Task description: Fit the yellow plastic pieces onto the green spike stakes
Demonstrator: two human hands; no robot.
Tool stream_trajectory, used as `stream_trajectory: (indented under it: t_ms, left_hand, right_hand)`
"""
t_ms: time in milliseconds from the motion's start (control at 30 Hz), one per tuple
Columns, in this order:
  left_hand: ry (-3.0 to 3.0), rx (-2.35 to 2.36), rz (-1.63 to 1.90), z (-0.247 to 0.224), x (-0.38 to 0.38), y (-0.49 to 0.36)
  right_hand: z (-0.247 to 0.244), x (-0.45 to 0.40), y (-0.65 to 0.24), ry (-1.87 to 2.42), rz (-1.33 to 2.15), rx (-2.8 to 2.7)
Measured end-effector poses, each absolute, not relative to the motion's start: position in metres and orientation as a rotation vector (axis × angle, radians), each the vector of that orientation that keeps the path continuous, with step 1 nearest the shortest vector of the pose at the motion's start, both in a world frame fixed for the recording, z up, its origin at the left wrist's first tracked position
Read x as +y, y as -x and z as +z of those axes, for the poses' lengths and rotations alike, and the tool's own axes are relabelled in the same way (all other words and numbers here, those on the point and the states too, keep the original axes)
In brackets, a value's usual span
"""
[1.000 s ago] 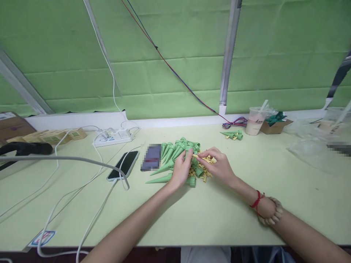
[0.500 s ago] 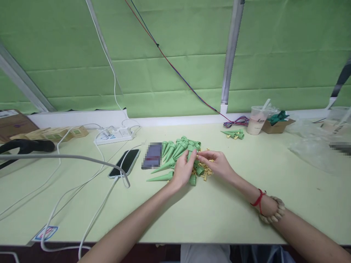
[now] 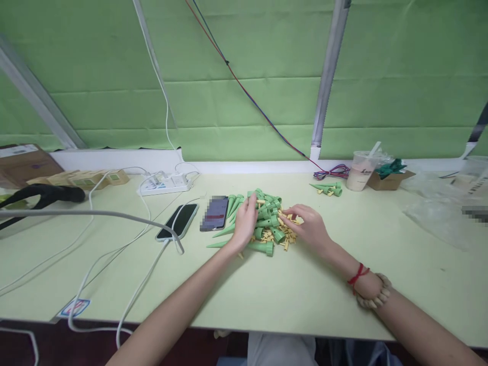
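Pile of long, tapered green plastic spikes with wider collared heads (image 3: 269,222) lies mid-surface, under and around the left hand (image 3: 246,221). Small pale-yellow plastic pegs (image 3: 286,245) are heaped loosely at its right side, some strewn among the spike heads. Left hand: fingers close together, laid over the spikes; cannot tell whether one is gripped. One yellow peg (image 3: 261,202) shows just beside its fingertips. Right hand (image 3: 310,229): thumb and fingers drawn narrow at the upper edge of the peg heap; a peg between the tips cannot be made out.

Handling, as judged: spikes light, stiff, smooth, apt to roll or slide over one another if the pile is nudged. Best hold is around the thick head, where the collar gives purchase; the thin point offers little and might bend. Pegs very light and rigid, easily flicked away; thumb and fingertip across the body would serve, with modest pressure.

Nearby: dark-screened phone in a pale case (image 3: 177,222), left of the pile on the pale green surface (image 3: 297,300); clear plastic cup with a pinkish drink (image 3: 357,175) toward the back right, near a smaller green-and-yellow group (image 3: 333,190).
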State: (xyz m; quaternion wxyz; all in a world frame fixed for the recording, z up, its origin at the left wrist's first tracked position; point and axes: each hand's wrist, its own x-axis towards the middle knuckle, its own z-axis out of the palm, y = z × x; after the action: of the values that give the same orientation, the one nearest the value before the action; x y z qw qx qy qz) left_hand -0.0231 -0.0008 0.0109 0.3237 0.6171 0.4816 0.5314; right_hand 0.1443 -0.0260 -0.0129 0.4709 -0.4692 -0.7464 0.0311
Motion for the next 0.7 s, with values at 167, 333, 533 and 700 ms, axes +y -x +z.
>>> stream_trajectory:
  t_ms: [167, 333, 533, 700]
  left_hand:
    - [-1.906, 1.284, 1.308, 0.014, 0.005, 0.031]
    - [-2.531, 1.084, 1.031, 0.001, 0.001, 0.029]
    - [-2.624, 1.008, 1.062, -0.007, -0.007, 0.029]
    - [-2.383, 1.623, 1.281, -0.001, 0.013, 0.052]
  right_hand:
    - [-0.018, -0.021, -0.144, 1.224, 0.158, -1.808]
    - [-0.019, -0.026, -0.128, 1.049, 0.548, -1.631]
    - [-0.018, -0.032, -0.118, 0.983, 0.623, -1.492]
    - [-0.016, -0.027, -0.135, 1.122, 0.434, -1.24]
